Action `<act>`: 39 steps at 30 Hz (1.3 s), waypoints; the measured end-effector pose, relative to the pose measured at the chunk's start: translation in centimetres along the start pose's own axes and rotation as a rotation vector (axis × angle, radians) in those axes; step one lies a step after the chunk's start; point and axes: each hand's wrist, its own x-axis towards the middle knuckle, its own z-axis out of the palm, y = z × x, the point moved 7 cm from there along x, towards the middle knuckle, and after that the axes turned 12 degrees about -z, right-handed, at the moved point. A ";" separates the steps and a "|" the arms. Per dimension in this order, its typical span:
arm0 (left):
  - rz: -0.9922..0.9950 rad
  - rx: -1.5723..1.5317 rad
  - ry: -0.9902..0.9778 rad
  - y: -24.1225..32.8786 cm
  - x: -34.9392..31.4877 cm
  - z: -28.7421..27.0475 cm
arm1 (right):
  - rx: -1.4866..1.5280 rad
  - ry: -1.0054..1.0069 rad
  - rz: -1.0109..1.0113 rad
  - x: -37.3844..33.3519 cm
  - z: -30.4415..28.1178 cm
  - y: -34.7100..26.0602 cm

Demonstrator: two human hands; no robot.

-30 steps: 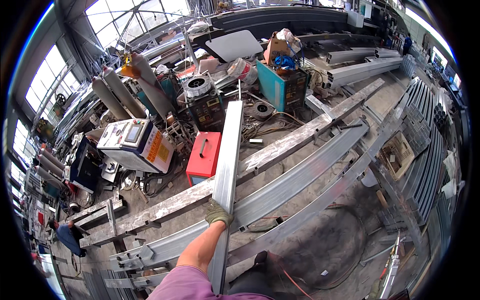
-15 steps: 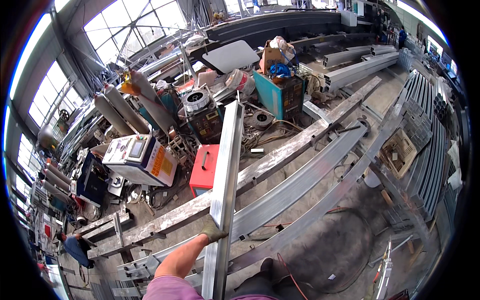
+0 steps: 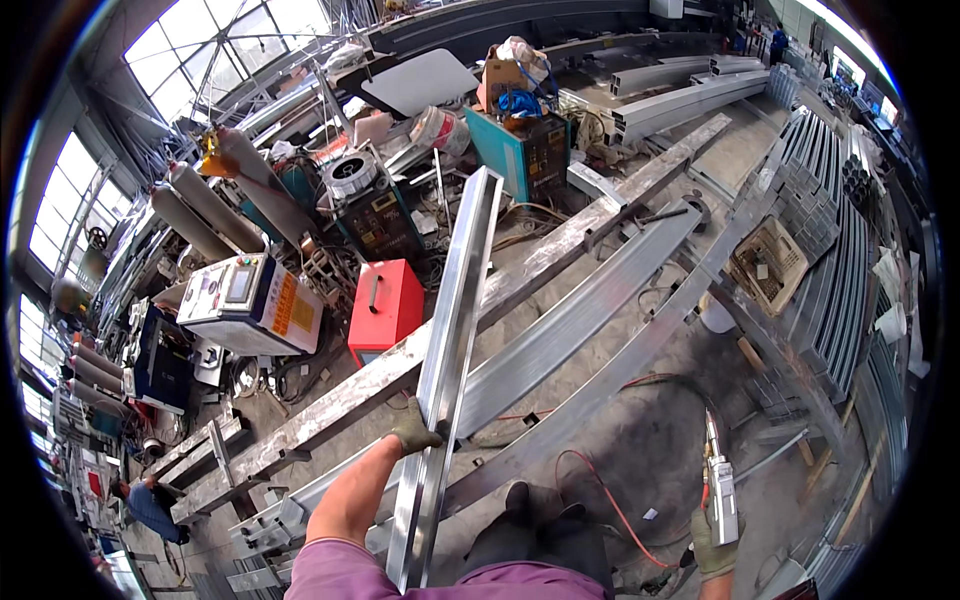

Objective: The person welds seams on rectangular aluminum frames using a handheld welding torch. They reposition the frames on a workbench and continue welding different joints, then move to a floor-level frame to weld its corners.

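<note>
My gloved left hand [image 3: 413,430] is closed around a long, shiny metal channel [image 3: 455,300]. The channel slants from beside my body up and away over the workpieces, its open groove showing. At the lower right, my gloved right hand [image 3: 715,548] grips a silver handheld welding gun [image 3: 722,492] with its narrow nozzle pointing away from me. A red hose [image 3: 608,490] loops over the floor near the gun. Beyond my left hand, a wide flat metal beam [image 3: 590,318] runs diagonally, with a second long beam [image 3: 600,400] on its near side.
A rusty, whitish steel rail [image 3: 550,265] crosses the floor beneath the channel. Past it stand a red box [image 3: 386,305], a white control machine [image 3: 250,303], a teal welder [image 3: 520,155] and gas cylinders [image 3: 215,205]. On the right are a crate [image 3: 768,262] and stacked tubes [image 3: 815,345]. A crouching person [image 3: 152,510] is far left.
My right hand has come into view at the lower right, holding the welding gun, which has shifted leftward in the picture. The head view has turned; my left hand keeps its grip on the channel.
</note>
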 end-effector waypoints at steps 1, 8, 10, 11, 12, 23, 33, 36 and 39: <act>0.029 -0.042 0.002 0.0 0.4 0.5 | -0.024 0.003 -0.018 -0.2 -0.1 -0.5; 0.237 -0.224 -0.066 0.8 -0.1 -0.8 | -0.169 0.037 -0.077 0.1 -0.6 -3.9; 0.203 -0.176 0.000 -0.1 0.7 -0.9 | -0.099 0.014 0.003 -1.0 -0.4 -1.1; 0.010 -0.042 -0.069 1.0 -1.1 -2.1 | -0.079 0.005 0.036 -1.4 0.0 0.0; -0.047 -0.076 -0.074 0.2 -0.7 -1.8 | -0.059 -0.003 0.062 -1.6 0.3 0.9; -0.236 -0.081 0.222 -3.0 -8.1 0.8 | 0.108 -0.065 0.110 0.1 3.5 8.0; -0.329 0.159 0.345 -6.4 -9.0 4.0 | 0.119 0.020 0.250 0.1 2.0 6.1; -0.374 0.135 0.201 -4.7 -9.7 2.8 | 0.086 -0.008 0.251 0.5 2.6 4.1; -0.410 0.237 0.131 -5.2 -9.6 2.6 | 0.077 -0.065 0.196 2.9 4.2 2.0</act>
